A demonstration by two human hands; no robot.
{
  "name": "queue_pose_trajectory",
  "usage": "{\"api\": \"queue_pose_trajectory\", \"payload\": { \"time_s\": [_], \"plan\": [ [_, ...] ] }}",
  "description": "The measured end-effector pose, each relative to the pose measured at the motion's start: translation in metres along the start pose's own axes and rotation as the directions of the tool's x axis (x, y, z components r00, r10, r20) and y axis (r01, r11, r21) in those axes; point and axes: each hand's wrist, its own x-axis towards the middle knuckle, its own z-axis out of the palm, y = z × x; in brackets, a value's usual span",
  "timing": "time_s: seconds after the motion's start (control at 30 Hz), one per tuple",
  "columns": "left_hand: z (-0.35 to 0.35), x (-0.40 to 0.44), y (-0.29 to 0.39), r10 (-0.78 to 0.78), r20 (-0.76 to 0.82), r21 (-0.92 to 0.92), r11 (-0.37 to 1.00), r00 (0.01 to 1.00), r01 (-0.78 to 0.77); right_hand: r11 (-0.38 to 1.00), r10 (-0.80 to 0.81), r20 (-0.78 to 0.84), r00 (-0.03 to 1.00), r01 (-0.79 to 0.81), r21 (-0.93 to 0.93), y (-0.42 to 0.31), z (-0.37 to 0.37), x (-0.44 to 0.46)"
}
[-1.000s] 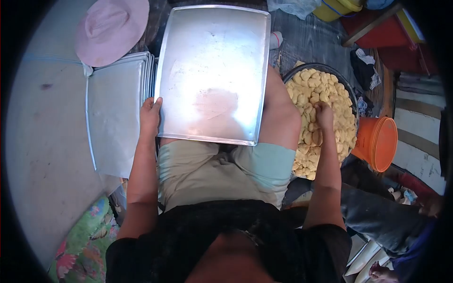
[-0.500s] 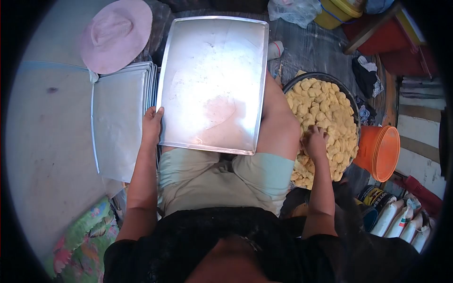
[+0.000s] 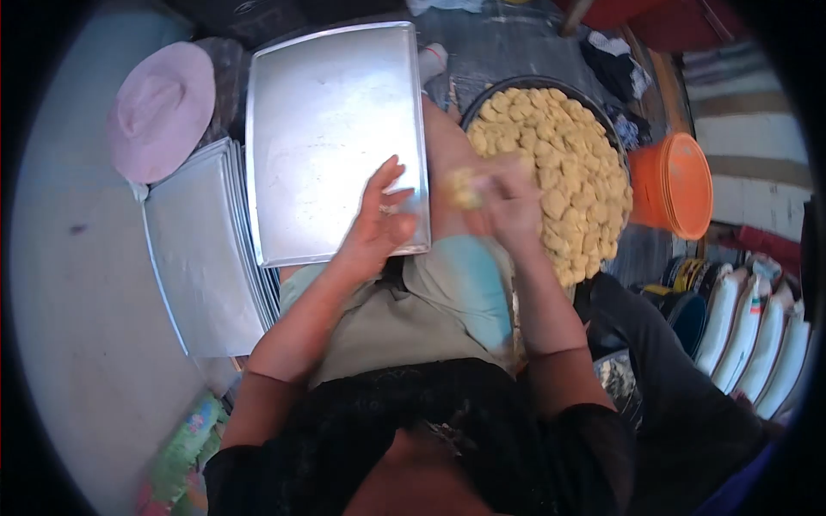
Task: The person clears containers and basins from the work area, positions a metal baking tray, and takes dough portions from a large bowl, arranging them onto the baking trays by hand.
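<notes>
A bare metal tray (image 3: 331, 129) lies across my lap. Over its lower right corner is my left hand (image 3: 383, 211), fingers spread and curved, with nothing in it. My right hand (image 3: 512, 202), blurred by motion, is between the tray and the large dark round basin (image 3: 594, 103). A yellowish dough piece (image 3: 465, 187) is held at its fingertips. The basin, to my right, is heaped with yellow dough pieces (image 3: 555, 159).
Stacked metal trays (image 3: 202, 249) stand at my left below a pink hat (image 3: 163, 112). An orange bucket (image 3: 686, 185) is right of the basin. A person's dark-clothed leg (image 3: 654, 370) and white filled bags (image 3: 740, 335) are at the lower right.
My left hand has let go of the tray's left edge and moved right over its corner. My right hand has lifted out of the basin with dough and moved left. The view has shifted.
</notes>
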Motion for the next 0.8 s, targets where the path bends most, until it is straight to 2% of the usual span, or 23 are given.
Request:
{"api": "queue_pose_trajectory", "payload": {
  "time_s": [0.03, 0.07, 0.13, 0.17, 0.2, 0.23, 0.3, 0.37, 0.4, 0.43, 0.47, 0.5, 0.53, 0.6, 0.63, 0.73, 0.8],
  "plan": [
    [0.014, 0.003, -0.004, -0.031, -0.020, -0.064, 0.997, 0.999, 0.030, 0.988, -0.122, 0.197, 0.973, 0.139, -0.072, -0.020, 0.015, -0.004],
    [0.028, 0.006, -0.009, -0.062, -0.039, -0.130, 0.990, 0.997, 0.056, 0.978, -0.185, 0.343, 0.921, 0.208, -0.029, -0.030, 0.020, -0.007],
    [0.025, 0.009, -0.008, -0.336, -0.015, -0.092, 0.938, 0.942, 0.334, 0.960, -0.061, -0.009, 0.998, 0.056, -0.275, -0.012, -0.005, -0.029],
    [0.028, 0.004, -0.005, -0.215, -0.128, -0.016, 0.977, 0.968, 0.214, 0.930, -0.026, -0.182, 0.983, -0.043, -0.364, 0.006, -0.022, -0.043],
    [0.018, -0.004, -0.005, -0.200, -0.168, 0.038, 0.977, 0.965, 0.209, 0.914, 0.184, -0.450, 0.874, -0.321, -0.249, 0.034, -0.046, -0.062],
    [0.002, -0.015, -0.006, -0.184, -0.212, 0.091, 0.974, 0.960, 0.207, 0.905, 0.109, -0.677, 0.727, -0.354, -0.235, 0.075, -0.070, -0.087],
    [-0.023, -0.035, -0.005, -0.196, -0.257, 0.068, 0.973, 0.946, 0.220, 0.944, 0.199, -0.890, 0.410, -0.323, 0.062, 0.175, -0.117, -0.168],
    [-0.041, -0.047, -0.013, -0.125, -0.384, 0.151, 0.969, 0.915, 0.195, 0.672, 0.291, -0.940, 0.178, -0.737, 0.069, 0.186, -0.126, -0.224],
    [-0.050, -0.051, -0.018, -0.087, -0.444, 0.192, 0.963, 0.892, 0.189, 0.728, 0.421, -0.907, 0.034, -0.609, 0.315, 0.187, -0.118, -0.239],
    [-0.062, -0.052, -0.023, -0.072, -0.521, 0.218, 0.952, 0.851, 0.214, 0.727, 0.560, -0.824, -0.085, -0.428, 0.538, 0.192, -0.110, -0.248],
    [-0.075, -0.051, -0.027, -0.055, -0.592, 0.240, 0.940, 0.804, 0.241, 0.587, 0.767, -0.639, -0.057, -0.336, 0.736, 0.196, -0.108, -0.255],
    [-0.082, -0.048, -0.029, -0.036, -0.656, 0.259, 0.927, 0.754, 0.270, 0.392, 0.914, -0.407, -0.006, -0.252, 0.885, 0.201, -0.108, -0.261],
    [-0.082, -0.039, -0.028, 0.082, -0.630, 0.390, 0.893, 0.772, 0.224, 0.160, 0.986, -0.149, 0.069, -0.182, 0.970, 0.210, -0.107, -0.263],
    [-0.079, -0.016, -0.027, 0.304, -0.534, 0.625, 0.770, 0.789, 0.127, 0.180, 0.982, -0.168, 0.087, -0.154, 0.972, 0.233, -0.098, -0.250],
    [-0.087, -0.010, -0.029, 0.125, -0.513, 0.489, 0.856, 0.849, 0.170, 0.191, 0.979, -0.179, 0.095, -0.136, 0.972, 0.241, -0.096, -0.246],
    [-0.090, 0.003, -0.023, 0.215, -0.276, 0.852, 0.506, 0.937, 0.135, 0.173, 0.979, -0.157, 0.132, -0.121, 0.977, 0.242, -0.097, -0.248],
    [-0.099, 0.000, -0.020, 0.242, -0.286, 0.843, 0.524, 0.927, 0.123, 0.135, 0.977, -0.115, 0.180, -0.101, 0.986, 0.249, -0.102, -0.252]
  ]
}}
